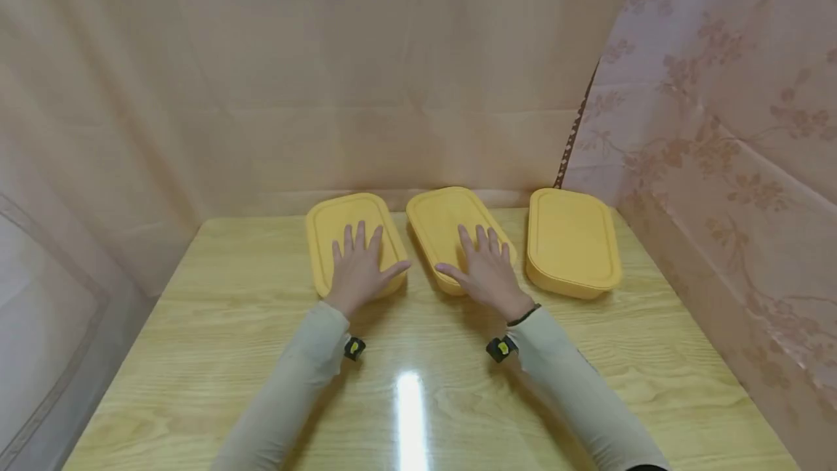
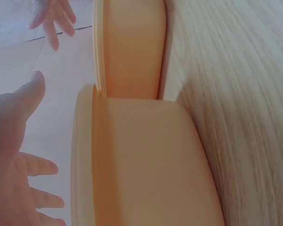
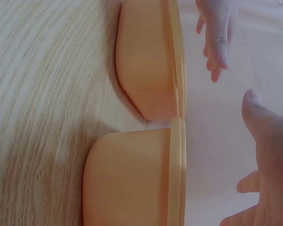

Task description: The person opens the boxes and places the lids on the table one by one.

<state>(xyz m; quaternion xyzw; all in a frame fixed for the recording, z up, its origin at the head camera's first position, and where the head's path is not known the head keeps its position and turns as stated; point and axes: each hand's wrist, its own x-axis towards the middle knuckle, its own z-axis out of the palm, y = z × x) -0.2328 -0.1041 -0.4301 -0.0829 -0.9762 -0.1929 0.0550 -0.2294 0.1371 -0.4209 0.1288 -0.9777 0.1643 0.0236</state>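
Three yellow lidded boxes stand in a row along the far side of the wooden table. Over the left box (image 1: 327,227) my left hand (image 1: 358,271) is held with fingers spread; the left wrist view shows a gap between the hand (image 2: 14,188) and the lid (image 2: 82,155). My right hand (image 1: 487,275), fingers also spread, hovers above the tilted middle box (image 1: 441,216). A gap shows there too in the right wrist view, between the hand (image 3: 273,165) and the lid (image 3: 177,174). Neither hand holds anything. The right box (image 1: 574,238) stands apart from both hands.
The wooden table (image 1: 216,325) has a bright light reflection near its front middle. A beige cloth (image 1: 366,78) hangs behind it, and a pink flowered cloth (image 1: 732,129) hangs along the right. Each wrist carries a small dark device, the left one (image 1: 354,348) and the right one (image 1: 501,349).
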